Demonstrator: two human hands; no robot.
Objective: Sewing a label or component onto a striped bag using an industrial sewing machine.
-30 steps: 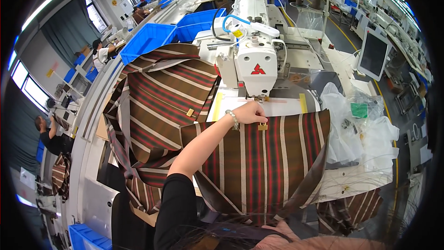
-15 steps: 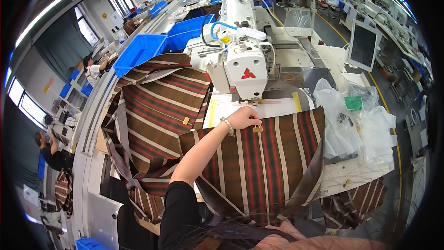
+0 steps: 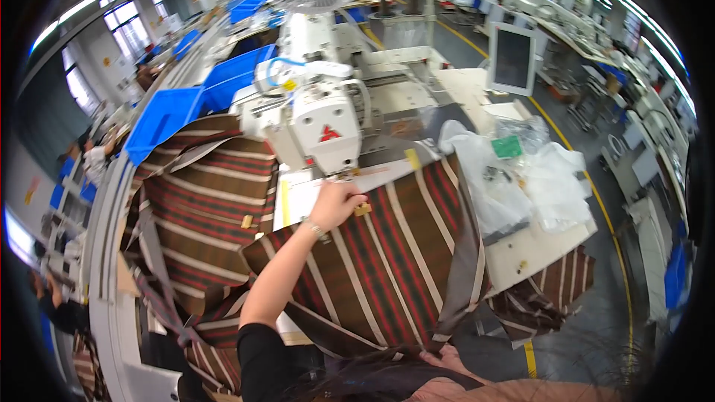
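Note:
My left hand [image 3: 337, 207] is closed at the top edge of a brown, red and cream striped fabric panel [image 3: 387, 253], right beside a small gold metal clasp [image 3: 363, 209] fixed there. Just beyond it stands the head of a white sewing machine [image 3: 328, 125], its needle area partly hidden by my hand. At the panel's lower edge, my right hand [image 3: 449, 361] has its fingers closed on the cloth; part of it is hidden. Dark grey strips [image 3: 465, 272] run along the panel's sides. More striped fabric [image 3: 201, 208] with another gold clasp [image 3: 247, 221] lies heaped on the left.
Blue bins [image 3: 165, 120] stand behind the heap. Clear plastic bags [image 3: 547, 186] and a green packet [image 3: 507, 147] lie on the right of the table. A screen [image 3: 512, 58] rises behind them. Striped cloth [image 3: 544, 294] hangs at the right edge. Other people work along the left.
The whole view has shifted, so the machine and table sit further left. The panel now lies tilted, its right side raised, with my left hand still at the clasp.

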